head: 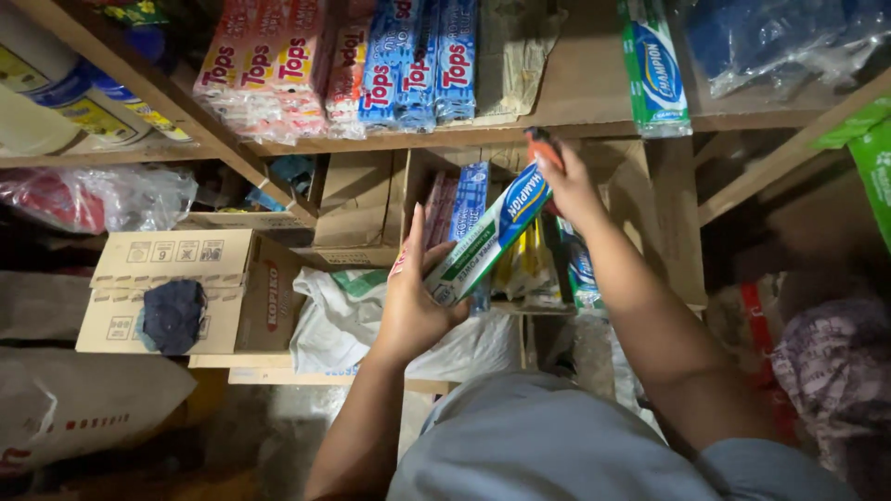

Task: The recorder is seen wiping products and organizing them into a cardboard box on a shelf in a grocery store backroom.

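Both my hands hold one long bar-shaped packet, white and green with a blue oval mark and an orange end. My left hand grips its lower end and my right hand grips its upper orange end. The packet is tilted, in front of an open cardboard box on the lower shelf. Inside that box stand more packets, blue, yellow and green. A matching green and white packet lies on the wooden shelf above.
Pink and blue wrapped bars are stacked on the upper shelf. A brown carton with a dark cloth sits at the left, white bags below, plastic sacks at the right, bottles at the top left.
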